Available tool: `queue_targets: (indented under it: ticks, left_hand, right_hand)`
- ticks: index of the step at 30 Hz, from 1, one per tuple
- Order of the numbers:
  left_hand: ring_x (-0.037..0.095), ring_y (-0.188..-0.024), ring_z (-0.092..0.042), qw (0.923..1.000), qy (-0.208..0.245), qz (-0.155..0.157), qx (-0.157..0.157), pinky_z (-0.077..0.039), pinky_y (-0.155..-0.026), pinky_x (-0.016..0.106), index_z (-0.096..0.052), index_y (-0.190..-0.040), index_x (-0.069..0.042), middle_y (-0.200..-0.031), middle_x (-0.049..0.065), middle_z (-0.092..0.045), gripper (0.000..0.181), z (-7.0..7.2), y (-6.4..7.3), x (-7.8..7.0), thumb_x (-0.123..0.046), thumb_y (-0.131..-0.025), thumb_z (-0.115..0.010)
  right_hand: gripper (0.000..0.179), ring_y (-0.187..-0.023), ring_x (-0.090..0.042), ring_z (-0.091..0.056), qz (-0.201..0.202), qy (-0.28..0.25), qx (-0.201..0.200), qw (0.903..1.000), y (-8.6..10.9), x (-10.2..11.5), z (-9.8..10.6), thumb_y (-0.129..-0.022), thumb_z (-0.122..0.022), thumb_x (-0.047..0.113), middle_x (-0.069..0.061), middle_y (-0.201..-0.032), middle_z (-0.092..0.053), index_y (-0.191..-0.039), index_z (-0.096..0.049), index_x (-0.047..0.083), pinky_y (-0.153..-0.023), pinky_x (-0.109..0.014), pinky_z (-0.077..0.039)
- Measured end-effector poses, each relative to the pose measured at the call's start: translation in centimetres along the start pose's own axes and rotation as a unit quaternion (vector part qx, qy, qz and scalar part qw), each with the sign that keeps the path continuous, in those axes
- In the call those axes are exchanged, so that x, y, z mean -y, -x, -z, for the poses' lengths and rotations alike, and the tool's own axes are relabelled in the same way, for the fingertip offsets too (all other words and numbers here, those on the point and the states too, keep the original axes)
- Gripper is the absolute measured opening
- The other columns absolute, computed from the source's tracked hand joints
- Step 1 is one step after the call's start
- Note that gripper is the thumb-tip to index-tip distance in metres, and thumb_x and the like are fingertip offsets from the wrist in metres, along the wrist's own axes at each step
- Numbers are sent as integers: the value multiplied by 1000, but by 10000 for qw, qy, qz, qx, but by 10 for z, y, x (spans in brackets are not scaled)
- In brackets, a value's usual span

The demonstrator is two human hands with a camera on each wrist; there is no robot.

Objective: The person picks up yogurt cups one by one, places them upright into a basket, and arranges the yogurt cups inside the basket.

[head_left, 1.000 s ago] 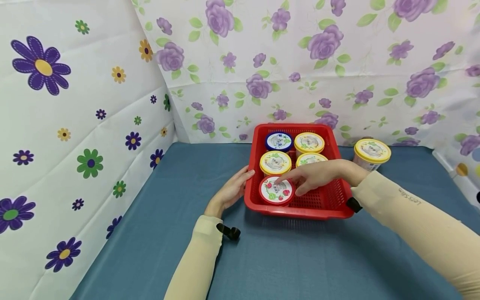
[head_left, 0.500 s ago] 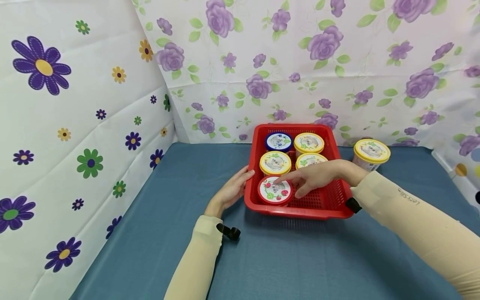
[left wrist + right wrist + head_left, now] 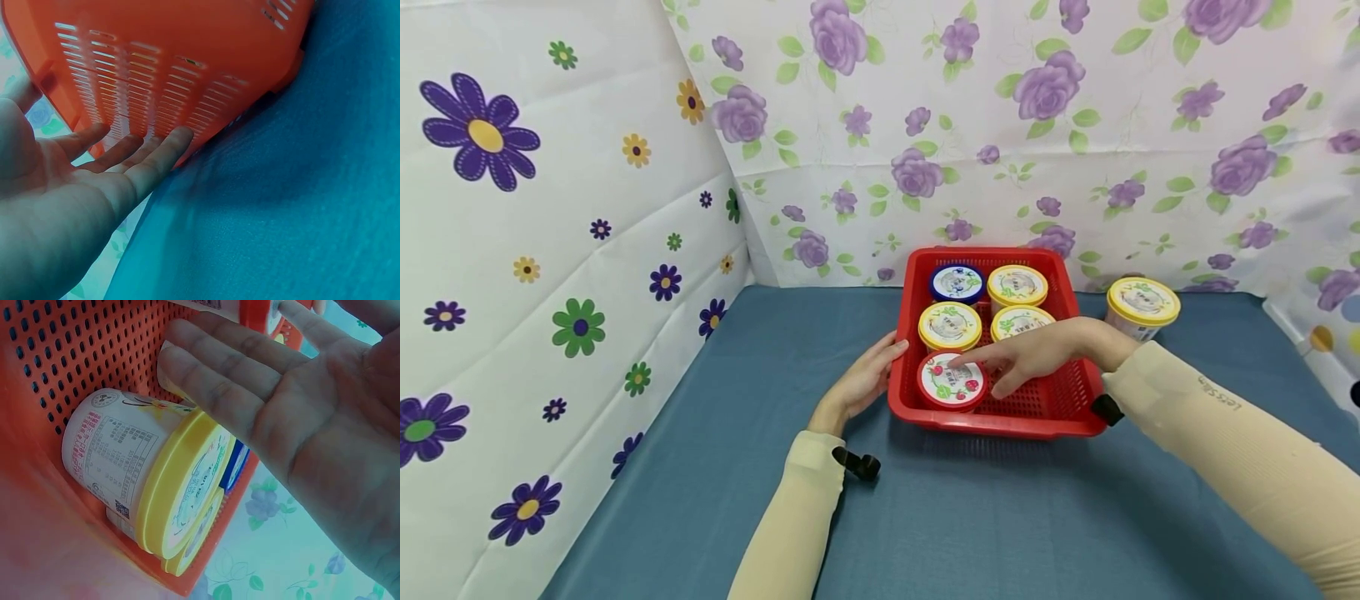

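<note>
A red plastic basket [image 3: 1000,427] stands on the blue tabletop with several round tubs inside. My left hand [image 3: 861,379] holds its left side, thumb over the rim and fingers [image 3: 165,153] against the slotted outer wall. Inside the basket, my right hand [image 3: 1037,354] has its index finger on the lid of a red-lidded tub [image 3: 951,392] at the front left. The other right fingers [image 3: 219,387] extend loosely beside a yellow-lidded tub [image 3: 119,450]. Behind are another yellow-lidded tub [image 3: 950,325] and a blue-lidded tub [image 3: 957,283].
Outside the basket, to its right, another yellow-lidded tub [image 3: 1142,304] stands on the blue cloth [image 3: 925,525]. Flowered sheets [image 3: 880,125] hang behind the table and along its left side.
The red-lidded tub shifts very slightly left, then slightly back right under the right index finger. The left hand and the basket stay in place.
</note>
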State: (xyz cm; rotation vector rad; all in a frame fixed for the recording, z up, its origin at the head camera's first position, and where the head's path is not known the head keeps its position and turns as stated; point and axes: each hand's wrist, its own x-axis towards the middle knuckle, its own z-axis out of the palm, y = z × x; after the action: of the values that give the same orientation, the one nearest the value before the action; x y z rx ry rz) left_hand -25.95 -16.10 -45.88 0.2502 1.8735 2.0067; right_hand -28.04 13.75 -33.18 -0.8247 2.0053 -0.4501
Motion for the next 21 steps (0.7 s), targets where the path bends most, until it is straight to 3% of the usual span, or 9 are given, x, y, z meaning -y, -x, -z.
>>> queue_targets:
  ticks: [15,21]
  left_hand:
    - [28,-132,-57,10000,13,-35,0,-48,-110,46,-33,-163,-23,-153,9,-52,63,0,-1,1,-43,-107,-54]
    - [28,-132,-56,10000,-7,-15,-20,-47,-111,46,-32,-163,-23,-154,8,-52,64,0,0,1,-44,-107,-54]
  right_hand:
    - [76,-144,-35,-34,-44,35,-20,10000,3,0,0,-99,-71,35,-9,-159,-38,-164,-31,37,-112,-54,-43]
    - [77,-137,-30,-40,-142,75,-69,9998,4,0,0,-98,-72,36,-8,-149,-47,-164,-33,38,-109,-53,-47]
